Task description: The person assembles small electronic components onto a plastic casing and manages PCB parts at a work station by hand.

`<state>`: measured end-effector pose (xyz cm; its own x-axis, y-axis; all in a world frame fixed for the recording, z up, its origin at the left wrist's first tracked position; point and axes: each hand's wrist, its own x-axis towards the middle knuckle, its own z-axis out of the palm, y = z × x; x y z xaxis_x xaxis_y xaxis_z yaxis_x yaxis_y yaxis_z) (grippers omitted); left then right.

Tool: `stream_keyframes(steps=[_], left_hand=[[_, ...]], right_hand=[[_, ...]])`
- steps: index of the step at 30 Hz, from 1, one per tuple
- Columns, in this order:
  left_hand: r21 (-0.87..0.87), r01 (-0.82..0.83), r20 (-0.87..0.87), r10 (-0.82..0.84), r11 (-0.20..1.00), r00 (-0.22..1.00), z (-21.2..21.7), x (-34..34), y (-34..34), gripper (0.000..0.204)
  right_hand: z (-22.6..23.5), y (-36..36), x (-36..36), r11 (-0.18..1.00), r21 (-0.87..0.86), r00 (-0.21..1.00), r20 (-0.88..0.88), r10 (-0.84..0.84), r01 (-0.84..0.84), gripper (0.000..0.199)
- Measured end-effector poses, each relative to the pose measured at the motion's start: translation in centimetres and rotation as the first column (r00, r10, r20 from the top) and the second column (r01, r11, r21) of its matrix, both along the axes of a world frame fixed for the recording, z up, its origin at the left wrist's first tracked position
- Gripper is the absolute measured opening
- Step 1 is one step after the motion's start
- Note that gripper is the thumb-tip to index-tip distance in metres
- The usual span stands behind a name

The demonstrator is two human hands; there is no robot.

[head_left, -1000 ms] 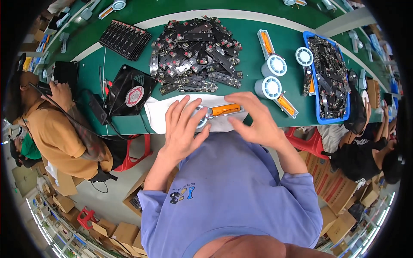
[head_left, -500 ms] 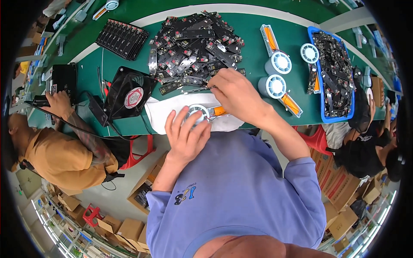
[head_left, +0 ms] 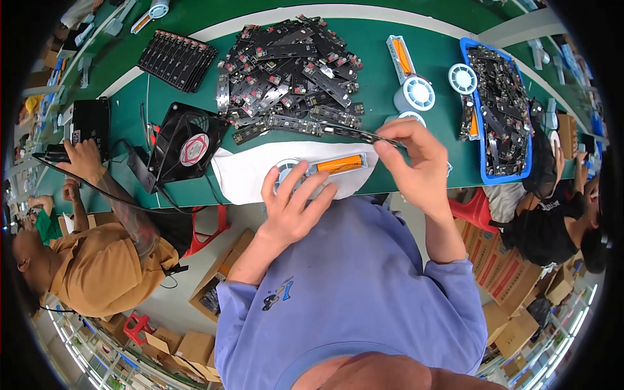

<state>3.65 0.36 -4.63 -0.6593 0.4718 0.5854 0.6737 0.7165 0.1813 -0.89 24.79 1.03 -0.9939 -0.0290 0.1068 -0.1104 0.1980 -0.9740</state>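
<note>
On a white cloth in front of me lies a handheld fan with a pale blue round head. Its opened handle shows an orange battery and thin wires. My left hand rests over the fan with fingers spread, covering part of the head and the join to the handle. To the right, my right hand pinches the end of a narrow black circuit board between thumb and fingers. The board is held just beyond the cloth, beside a heap of similar boards.
More fans lie right of the heap, one partly behind my right hand. A blue basket holds many boards. Stacked board panels stand far left, near a black cooling fan with cables. A co-worker sits at left.
My right hand has drawn back to the right from the heap with a circuit board in its fingers. The fan's handle and battery now show more. My left hand stays on the fan.
</note>
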Motion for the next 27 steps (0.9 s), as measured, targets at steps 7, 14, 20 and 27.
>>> stream_keyframes(steps=[7, 14, 20, 27], left_hand=[[0.208, 0.053, -0.034, -0.047, 0.977, 0.998, -2.8, 1.2, -2.7, 0.038], [0.218, 0.097, 0.010, -0.102, 0.971, 0.995, -3.0, 0.8, -2.9, 0.042], [0.249, 0.080, -0.011, -0.080, 0.965, 0.997, -2.7, 0.7, -2.7, 0.035], [0.213, 0.083, 0.015, -0.088, 0.974, 0.996, -2.2, 0.8, -2.5, 0.029]], right_hand=[[1.2, -0.8, -0.7, 0.807, -0.560, 0.972, 0.012, 0.233, -0.186, 0.014], [1.6, -4.5, -0.7, 0.891, -0.337, 0.815, 0.391, 0.427, -0.305, 0.012], [0.9, -6.1, -0.7, 0.846, 0.231, 0.863, 0.295, 0.410, -0.480, 0.026], [0.3, -6.2, 0.4, 0.815, 0.385, 0.901, 0.187, 0.390, -0.433, 0.022]])
